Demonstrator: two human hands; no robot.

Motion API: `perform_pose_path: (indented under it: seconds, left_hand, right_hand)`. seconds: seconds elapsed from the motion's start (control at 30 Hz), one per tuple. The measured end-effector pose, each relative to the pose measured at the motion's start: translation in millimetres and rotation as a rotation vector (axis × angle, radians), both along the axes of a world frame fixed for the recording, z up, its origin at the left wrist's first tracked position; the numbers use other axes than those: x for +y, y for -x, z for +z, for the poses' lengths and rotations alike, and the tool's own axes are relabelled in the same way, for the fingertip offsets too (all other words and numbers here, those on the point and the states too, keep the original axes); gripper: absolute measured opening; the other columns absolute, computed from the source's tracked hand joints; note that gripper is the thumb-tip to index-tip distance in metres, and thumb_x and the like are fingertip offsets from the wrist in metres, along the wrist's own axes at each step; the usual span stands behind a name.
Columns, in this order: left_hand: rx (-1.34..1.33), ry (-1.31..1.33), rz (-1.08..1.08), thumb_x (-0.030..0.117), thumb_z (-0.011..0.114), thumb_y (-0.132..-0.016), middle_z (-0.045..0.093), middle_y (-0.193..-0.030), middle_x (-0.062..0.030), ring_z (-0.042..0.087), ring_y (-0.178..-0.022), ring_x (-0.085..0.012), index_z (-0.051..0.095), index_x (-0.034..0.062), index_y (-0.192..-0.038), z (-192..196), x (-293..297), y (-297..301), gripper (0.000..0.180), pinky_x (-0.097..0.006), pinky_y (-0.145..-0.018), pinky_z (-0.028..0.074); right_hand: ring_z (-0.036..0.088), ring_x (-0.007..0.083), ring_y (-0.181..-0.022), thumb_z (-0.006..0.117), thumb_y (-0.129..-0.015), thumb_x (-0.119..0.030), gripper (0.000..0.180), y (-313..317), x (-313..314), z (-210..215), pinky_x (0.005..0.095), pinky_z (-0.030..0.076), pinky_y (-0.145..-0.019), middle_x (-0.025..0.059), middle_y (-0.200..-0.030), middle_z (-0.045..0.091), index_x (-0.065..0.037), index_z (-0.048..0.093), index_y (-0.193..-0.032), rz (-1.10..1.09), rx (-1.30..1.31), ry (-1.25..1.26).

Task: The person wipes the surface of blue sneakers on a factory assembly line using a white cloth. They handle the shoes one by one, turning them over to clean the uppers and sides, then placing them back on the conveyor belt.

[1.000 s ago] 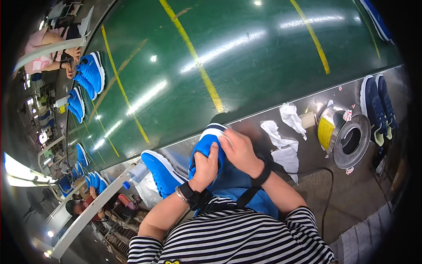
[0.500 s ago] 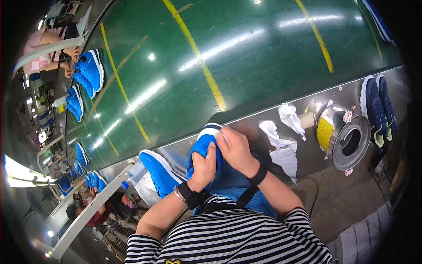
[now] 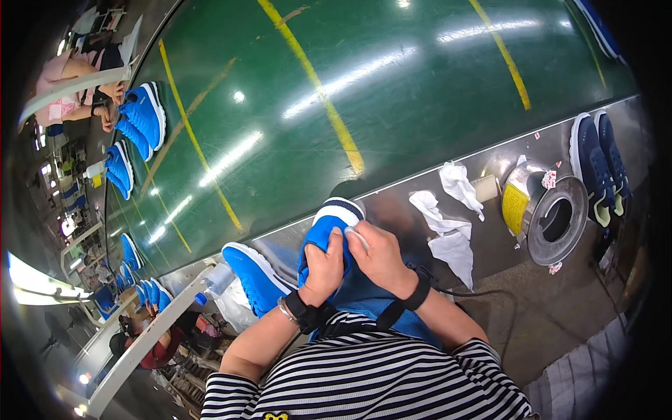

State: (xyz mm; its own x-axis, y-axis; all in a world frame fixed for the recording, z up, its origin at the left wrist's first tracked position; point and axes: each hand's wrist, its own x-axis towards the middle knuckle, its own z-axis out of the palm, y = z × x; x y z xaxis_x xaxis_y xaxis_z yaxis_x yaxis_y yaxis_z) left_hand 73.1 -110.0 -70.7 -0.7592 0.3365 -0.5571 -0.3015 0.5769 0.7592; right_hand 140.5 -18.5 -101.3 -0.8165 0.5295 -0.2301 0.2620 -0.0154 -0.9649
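Observation:
A blue sports shoe [image 3: 318, 234] with a white and dark sole edge is held in front of my body, its sole end pointing away from me. My left hand [image 3: 323, 271] is closed around it, thumb on top. Beside the shoe's right edge, my right hand [image 3: 383, 259] pinches a small white piece [image 3: 358, 236] that looks like cloth; most of it is hidden by the fingers. To the left of my left hand, another blue shoe [image 3: 253, 275] lies on the metal ledge.
Beyond the metal ledge [image 3: 399, 190] runs a green conveyor belt [image 3: 392, 119] with yellow lines. White cloths [image 3: 451, 255], a round metal container [image 3: 560, 238] and navy shoes [image 3: 595, 164] sit to the right. A plastic bottle [image 3: 218, 278] is at left. At far left a co-worker's hands [image 3: 105, 112] are near blue shoes [image 3: 143, 115].
My right hand has drawn back from the shoe's far end toward me, uncovering more of the white and dark sole edge. My left hand keeps its hold on the shoe.

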Motion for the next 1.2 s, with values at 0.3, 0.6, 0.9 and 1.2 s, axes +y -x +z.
perform_pose_path:
  seconds: [0.3,0.6,0.9,1.2]
  left_hand:
    - [0.044,0.036,0.015,0.024,0.044,-0.089,0.05,-0.062,-0.0065,0.043,-0.058,-0.0146,0.054,-0.0039,-0.072,-2,-3,1,0.035,-0.033,-0.055,0.038]
    - [0.222,0.13,-0.218,0.018,0.042,-0.09,0.05,-0.074,-0.0163,0.046,-0.066,-0.0257,0.051,-0.0027,-0.096,-23,-30,-1,0.023,-0.037,-0.059,0.037]
    - [0.185,0.146,-0.108,0.023,0.039,-0.092,0.049,-0.076,-0.0029,0.044,-0.07,-0.0121,0.052,0.0009,-0.082,-13,-19,-3,0.027,-0.029,-0.062,0.037]
    - [0.129,0.109,-0.03,0.026,0.039,-0.091,0.043,-0.058,-0.0052,0.041,-0.058,-0.0132,0.05,-0.0008,-0.068,-5,-7,-2,0.037,-0.033,-0.054,0.034]
  right_hand:
    - [0.044,0.0089,-0.059,0.052,-0.087,-0.014,0.016,-6,13,-18,0.026,0.04,-0.055,0.0081,-0.065,0.051,0.001,0.055,-0.081,-0.163,-0.077,0.388]
    - [0.052,0.0382,-0.064,0.055,-0.082,-0.014,0.015,16,15,-8,0.0385,0.042,-0.056,0.0192,-0.068,0.051,-0.001,0.05,-0.076,0.054,-0.02,-0.032]
    - [0.052,0.0348,-0.059,0.055,-0.08,-0.011,0.014,14,17,-10,0.041,0.039,-0.05,0.0147,-0.064,0.049,-0.003,0.047,-0.071,0.074,0.09,-0.169]
    - [0.053,0.0335,-0.06,0.054,-0.081,-0.01,0.013,34,19,-12,0.0387,0.041,-0.051,0.0145,-0.065,0.051,-0.003,0.048,-0.072,0.102,0.095,-0.168]
